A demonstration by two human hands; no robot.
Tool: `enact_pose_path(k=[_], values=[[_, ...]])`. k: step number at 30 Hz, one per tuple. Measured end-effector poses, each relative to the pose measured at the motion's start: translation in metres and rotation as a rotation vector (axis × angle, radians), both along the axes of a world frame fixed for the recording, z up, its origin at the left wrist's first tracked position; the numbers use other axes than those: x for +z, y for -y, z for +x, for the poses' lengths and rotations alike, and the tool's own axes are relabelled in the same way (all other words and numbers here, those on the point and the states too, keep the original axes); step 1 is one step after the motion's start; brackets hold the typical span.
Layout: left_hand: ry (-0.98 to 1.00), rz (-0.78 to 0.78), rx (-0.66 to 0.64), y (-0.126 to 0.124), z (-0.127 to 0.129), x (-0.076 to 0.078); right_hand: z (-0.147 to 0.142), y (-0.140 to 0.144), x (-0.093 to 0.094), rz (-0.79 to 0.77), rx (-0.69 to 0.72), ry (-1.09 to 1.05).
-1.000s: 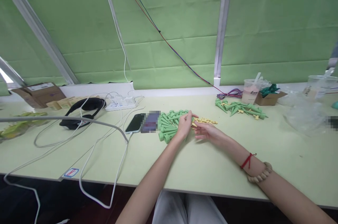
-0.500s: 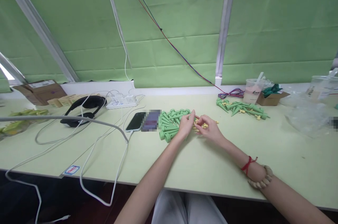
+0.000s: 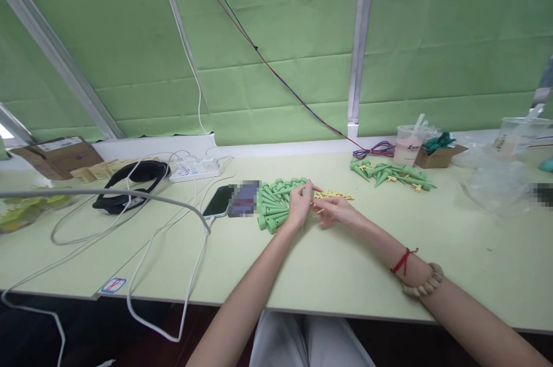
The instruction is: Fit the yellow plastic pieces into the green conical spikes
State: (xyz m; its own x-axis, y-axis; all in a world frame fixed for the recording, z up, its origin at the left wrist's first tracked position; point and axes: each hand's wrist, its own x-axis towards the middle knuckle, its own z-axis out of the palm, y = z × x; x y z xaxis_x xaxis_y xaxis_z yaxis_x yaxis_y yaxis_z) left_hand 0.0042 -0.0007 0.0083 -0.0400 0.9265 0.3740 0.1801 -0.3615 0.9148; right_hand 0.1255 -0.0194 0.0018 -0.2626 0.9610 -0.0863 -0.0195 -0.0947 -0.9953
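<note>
My left hand is closed, thumb up, around what looks like a green plastic watering spike, mostly hidden by the fingers. Close against it, my right hand pinches a small yellow plastic piece at its fingertips, largely covered. Left of my hands lie several green spikes, fanned out with their round caps outward. Small yellow pieces are heaped just beyond my right fingers. Further right, a second pile of green spikes has yellow pieces fitted on some of them.
A phone on a cable and a blurred dark item lie left of the spikes. Black headphones, white cables and a power strip occupy the left. A drink cup, small carton and plastic bag stand right.
My right hand has flattened and turned at the left hand's fingertips, uncovering more of the yellow heap. The left hand stays nearly in place. The whole view has shifted slightly.
</note>
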Motion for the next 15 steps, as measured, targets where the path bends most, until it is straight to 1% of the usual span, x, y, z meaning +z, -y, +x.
enact_pose_path(k=[2, 3, 4, 6, 8, 9, 10, 12, 13, 14, 15], values=[[-0.037, 0.021, -0.004, 0.0009, 0.0010, 0.0002, 0.0018, -0.0019, -0.0021, 0.044, 0.012, 0.031], [-0.050, 0.029, -0.007, 0.0012, 0.0017, -0.0001, 0.0025, -0.0026, -0.0036, 0.109, 0.001, 0.079], [-0.056, 0.030, -0.015, 0.0013, 0.0024, -0.0005, 0.0029, -0.0030, -0.0051, 0.203, -0.024, 0.142], [-0.038, -0.003, -0.040, 0.0012, 0.0038, -0.0019, 0.0034, -0.0028, -0.0071, 0.458, -0.108, 0.282], [0.006, -0.092, -0.069, 0.0005, 0.0048, -0.0033, 0.0036, -0.0017, -0.0074, 0.706, -0.174, 0.389], [0.027, -0.141, -0.080, 0.0002, 0.0051, -0.0039, 0.0038, -0.0011, -0.0070, 0.790, -0.193, 0.420], [0.044, -0.177, -0.090, -0.0001, 0.0052, -0.0042, 0.0041, -0.0009, -0.0066, 0.839, -0.199, 0.436], [0.066, -0.205, -0.102, -0.0005, 0.0051, -0.0039, 0.0046, -0.0013, -0.0062, 0.844, -0.211, 0.429], [0.072, -0.204, -0.103, -0.0004, 0.0048, -0.0032, 0.0048, -0.0020, -0.0062, 0.798, -0.214, 0.410], [0.077, -0.202, -0.101, -0.0003, 0.0045, -0.0023, 0.0047, -0.0027, -0.0063, 0.713, -0.206, 0.383], [0.081, -0.202, -0.098, 0.0000, 0.0040, -0.0012, 0.0044, -0.0032, -0.0062, 0.593, -0.175, 0.346]])
